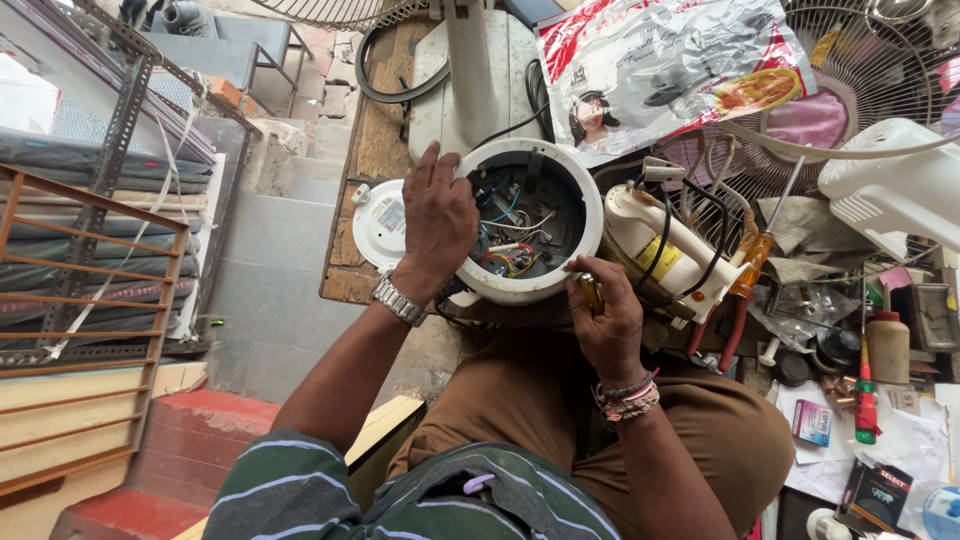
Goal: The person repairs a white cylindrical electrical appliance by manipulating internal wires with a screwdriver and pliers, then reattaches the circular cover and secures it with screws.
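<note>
In the head view, near the centre of the frame, a round white appliance housing (530, 222) lies open side up on the person's lap, its hollow showing a tangle of red, blue, yellow and white wires (515, 235). The left hand (438, 215) lies spread over the left rim of the housing, fingers reaching up along the edge; its grip is flat and wide, closed on nothing, pressing the shell. A metal watch (399, 300) sits on that wrist. The right hand (605, 320) is at the lower right rim of the housing, its grip narrow and curled around a small yellowish tool handle (591, 290) that touches the rim; what kind of tool it is cannot be told. Beaded bracelets (628, 395) circle the right wrist. Just right of the housing, touching it, lies a cream-coloured motor body (665, 250) with black cables running over it. To the left of the housing, on the wooden counter (385, 130), a round white cover plate (380, 225) lies flat. In the upper right of the frame a crinkled plastic bag (670, 65) rests over a wire fan guard (860, 60). At the right edge stand a red-and-green screwdriver (866, 385) and scattered small parts among papers.
</note>
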